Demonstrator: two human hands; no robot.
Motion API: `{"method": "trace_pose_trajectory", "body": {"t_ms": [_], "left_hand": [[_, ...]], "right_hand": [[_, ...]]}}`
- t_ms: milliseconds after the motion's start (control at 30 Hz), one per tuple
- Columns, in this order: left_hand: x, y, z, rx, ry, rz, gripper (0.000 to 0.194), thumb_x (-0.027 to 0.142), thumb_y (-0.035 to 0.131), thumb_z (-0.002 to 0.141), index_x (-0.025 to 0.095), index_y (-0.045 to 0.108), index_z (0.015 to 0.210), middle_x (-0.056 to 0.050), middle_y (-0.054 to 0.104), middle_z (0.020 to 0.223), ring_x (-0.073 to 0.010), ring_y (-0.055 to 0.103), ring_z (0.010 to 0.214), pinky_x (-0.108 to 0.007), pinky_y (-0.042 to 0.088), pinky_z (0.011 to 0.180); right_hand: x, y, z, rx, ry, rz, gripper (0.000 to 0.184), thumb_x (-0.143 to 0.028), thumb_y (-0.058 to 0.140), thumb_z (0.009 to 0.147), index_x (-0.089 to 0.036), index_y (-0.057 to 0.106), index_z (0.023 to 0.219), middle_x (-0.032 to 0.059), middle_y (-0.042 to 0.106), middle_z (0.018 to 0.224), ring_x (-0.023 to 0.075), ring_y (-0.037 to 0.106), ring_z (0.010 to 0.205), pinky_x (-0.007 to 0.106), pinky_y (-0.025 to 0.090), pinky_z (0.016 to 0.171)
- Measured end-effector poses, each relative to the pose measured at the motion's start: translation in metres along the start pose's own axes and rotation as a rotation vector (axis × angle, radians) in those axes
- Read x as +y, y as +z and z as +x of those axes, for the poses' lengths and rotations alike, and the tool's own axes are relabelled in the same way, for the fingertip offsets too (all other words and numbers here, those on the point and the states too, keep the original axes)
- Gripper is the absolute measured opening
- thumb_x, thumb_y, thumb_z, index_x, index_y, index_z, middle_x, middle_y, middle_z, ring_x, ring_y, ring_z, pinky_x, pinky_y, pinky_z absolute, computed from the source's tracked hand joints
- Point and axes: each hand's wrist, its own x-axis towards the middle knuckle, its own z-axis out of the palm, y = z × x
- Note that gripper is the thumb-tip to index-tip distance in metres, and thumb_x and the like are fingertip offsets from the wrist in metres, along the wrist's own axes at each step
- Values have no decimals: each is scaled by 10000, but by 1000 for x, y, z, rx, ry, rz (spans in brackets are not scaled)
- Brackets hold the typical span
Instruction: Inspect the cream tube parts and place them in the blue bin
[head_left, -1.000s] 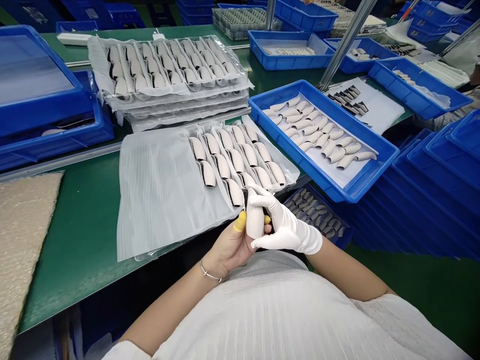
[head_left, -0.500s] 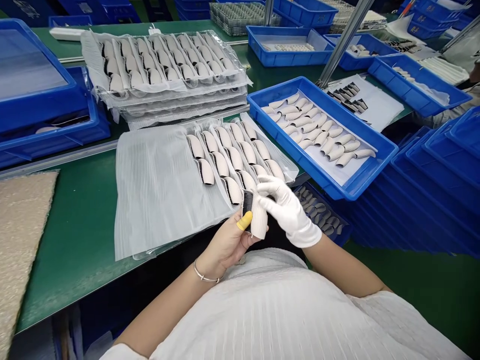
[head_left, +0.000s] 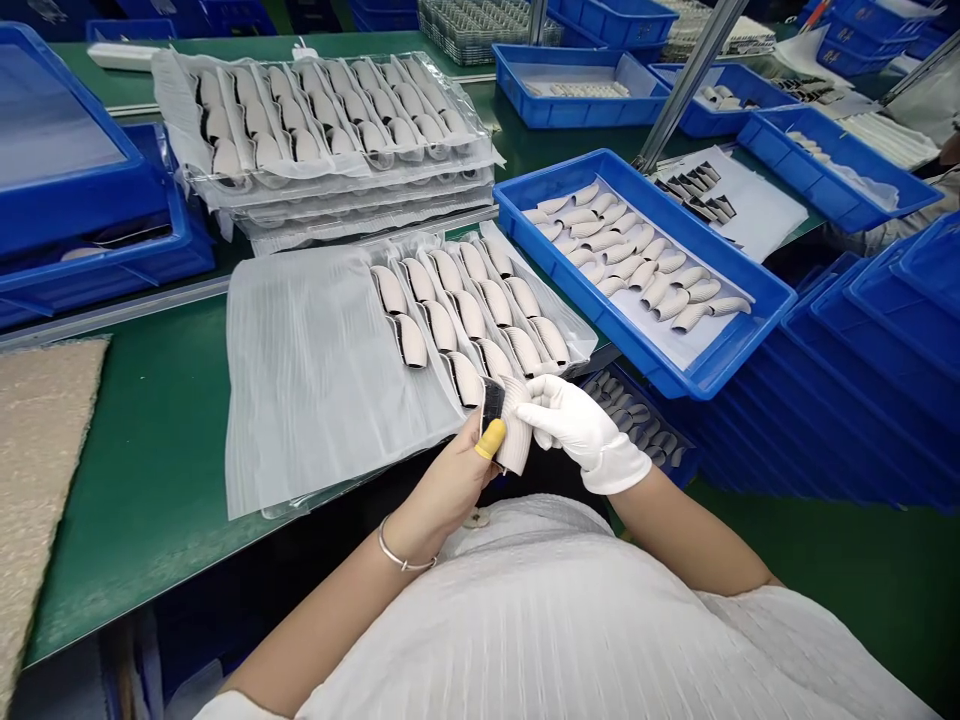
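Note:
A cream ribbed curved shell piece with a black inner side [head_left: 514,430] is gripped in my left hand [head_left: 469,465], whose thumb wears a yellow finger cot and presses near the black part. My right hand [head_left: 574,425], in a white glove, has its fingertips pinched at the piece's right edge. Just beyond my hands lies a tray [head_left: 330,370] lined with white sheet, its right part holding rows of similar cream shells [head_left: 467,315]. The fingers under the piece are mostly hidden.
At the right sits a blue bin [head_left: 694,380] of loose cream shells. Stacked filled trays [head_left: 337,190] stand behind, and blue bins [head_left: 105,270] at the left. A metal post [head_left: 686,90] rises beyond. A rough beige board [head_left: 45,450] lies on the green table [head_left: 157,480].
My right hand's fingers have gone from wrapping around the shell piece to a pinch at its right edge. The piece has turned, showing more of its black side. The view has shifted slightly.

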Motion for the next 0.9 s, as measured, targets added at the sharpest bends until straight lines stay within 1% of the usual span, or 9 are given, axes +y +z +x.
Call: {"method": "trace_pose_trajectory", "body": {"t_ms": [100, 167, 233, 333, 467, 567, 667, 800, 900], "left_hand": [[3, -1, 0, -14, -50, -84, 540, 642, 545, 905, 186, 652, 1174, -80, 693, 1062, -190, 601, 875, -303, 513, 765], [7, -1, 1, -30, -59, -144, 579, 645, 430, 955, 204, 613, 1282, -101, 684, 1170, -221, 623, 968, -342, 531, 812], [11, 0, 1, -41, -58, -189, 519, 580, 391, 995, 250, 573, 1353, -89, 643, 1300, -238, 614, 1090, -359, 540, 858], [13, 0, 1, -63, -87, -194, 428, 478, 460, 1002, 277, 573, 1362, -67, 620, 1352, -232, 598, 1153, -340, 547, 877], [10, 1, 0, -67, -130, -199, 396, 453, 554, 973, 283, 605, 1327, -61, 655, 1276, -199, 613, 1092, -305, 554, 868], [10, 3, -1, -67, -162, -239, 272, 379, 586, 968, 214, 693, 1156, -72, 684, 1142, -184, 628, 1016, -332, 563, 906], [12, 4, -2, -65, -194, -280, 189, 303, 591, 968, 173, 713, 1030, -72, 680, 1053, -173, 636, 958, -362, 578, 919], [14, 7, -2, -51, -209, -317, 181, 263, 574, 976, 179, 698, 1076, -72, 663, 1077, -169, 639, 943, -400, 597, 915], [14, 7, -2, -49, -209, -324, 186, 256, 573, 976, 190, 688, 1107, -70, 652, 1110, -163, 639, 943, -398, 606, 901]], "right_hand": [[3, -7, 2, -22, 5, 61, 352, -470, 733, 821, -181, 557, 916, -82, 502, 526, 75, 446, 436, 185, 327, 419], [5, -11, 1, -30, 0, 121, 351, -483, 724, 838, -183, 561, 919, -74, 524, 547, 70, 451, 442, 178, 324, 422], [7, -14, 1, -40, -3, 167, 357, -496, 724, 840, -184, 565, 910, -67, 538, 563, 66, 452, 443, 176, 320, 422], [8, -15, 1, -66, 1, 172, 359, -500, 731, 843, -182, 577, 910, -64, 540, 557, 66, 461, 447, 172, 321, 422], [11, -15, 2, -98, 1, 166, 356, -483, 755, 837, -174, 599, 917, -62, 550, 568, 58, 470, 459, 160, 338, 431], [13, -15, 3, -109, 7, 180, 350, -471, 764, 835, -171, 610, 928, -60, 556, 582, 56, 473, 476, 152, 354, 445], [14, -15, 4, -120, 12, 200, 350, -465, 763, 838, -166, 618, 947, -60, 551, 576, 56, 464, 476, 153, 358, 450], [15, -15, 5, -119, 20, 222, 376, -474, 785, 810, -158, 633, 944, -57, 547, 563, 60, 458, 465, 159, 360, 441], [16, -16, 6, -146, 23, 249, 385, -481, 791, 804, -156, 642, 947, -59, 536, 552, 56, 445, 457, 152, 356, 436]]}}
